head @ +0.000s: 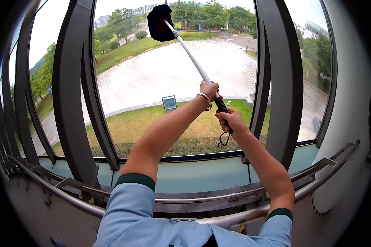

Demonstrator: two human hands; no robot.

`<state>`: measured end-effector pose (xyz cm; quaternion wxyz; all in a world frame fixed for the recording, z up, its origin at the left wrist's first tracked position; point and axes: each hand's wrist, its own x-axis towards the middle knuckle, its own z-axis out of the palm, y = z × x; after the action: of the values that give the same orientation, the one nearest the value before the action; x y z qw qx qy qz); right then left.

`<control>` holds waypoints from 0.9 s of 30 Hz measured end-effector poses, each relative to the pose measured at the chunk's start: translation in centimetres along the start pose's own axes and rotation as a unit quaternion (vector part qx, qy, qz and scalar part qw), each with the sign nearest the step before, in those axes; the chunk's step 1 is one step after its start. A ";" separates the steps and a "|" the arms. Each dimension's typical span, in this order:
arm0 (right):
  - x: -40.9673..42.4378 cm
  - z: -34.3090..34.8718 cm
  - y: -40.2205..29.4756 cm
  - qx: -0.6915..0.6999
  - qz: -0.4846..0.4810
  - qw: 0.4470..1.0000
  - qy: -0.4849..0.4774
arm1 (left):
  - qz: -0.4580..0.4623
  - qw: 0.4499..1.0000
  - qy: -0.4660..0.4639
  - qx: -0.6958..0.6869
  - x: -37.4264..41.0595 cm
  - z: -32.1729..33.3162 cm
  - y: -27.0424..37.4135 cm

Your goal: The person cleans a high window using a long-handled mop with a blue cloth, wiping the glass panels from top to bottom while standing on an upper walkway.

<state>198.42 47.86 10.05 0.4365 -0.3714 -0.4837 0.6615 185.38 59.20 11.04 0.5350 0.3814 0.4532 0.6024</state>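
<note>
A white telescopic pole (pixel 194 58) slants up and to the left across a tall window pane (pixel 176 80). My left hand (pixel 209 90), with a bangle at its wrist, is closed around the pole just above its black ribbed grip (pixel 221 105). Lower down, my right hand (pixel 233 121) is closed on the bottom of that grip, and a black cord loop (pixel 224 139) hangs below it. At the pole's far end is a dark, roughly rectangular cloth-like head (pixel 159 23) in front of the upper glass. Whether it touches the glass cannot be told.
Metal handrails (pixel 235 217) curve across in front of my body. Thick dark upright beams (pixel 69 92) stand left and right (pixel 284 86) of the pane. A pale rounded column (pixel 347 92) is at the far right. Lawn and paving lie beyond the glass.
</note>
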 end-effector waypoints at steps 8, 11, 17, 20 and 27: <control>-2.5 -13.7 -2.7 0.059 -0.014 0.993 0.104 | -0.029 0.992 -0.097 0.070 3.1 16.9 -5.4; -3.3 -17.3 -3.6 0.069 -0.019 0.988 0.139 | -0.045 0.983 -0.157 0.087 3.6 21.7 -7.1; -5.2 -22.3 -2.7 0.071 0.010 0.974 0.215 | -0.076 0.975 -0.205 0.038 3.8 27.8 -12.9; -6.7 -23.6 -1.3 0.087 0.026 0.972 0.219 | -0.082 0.971 -0.220 0.040 2.3 29.0 -15.8; -10.3 -22.6 3.2 0.054 0.092 0.968 0.229 | -0.152 0.966 -0.193 0.079 -1.7 27.2 -21.2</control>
<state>221.96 44.88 1.92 0.4924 -0.5317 -0.2982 0.6213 217.60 61.61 -1.00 0.6661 0.4580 0.4397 0.3913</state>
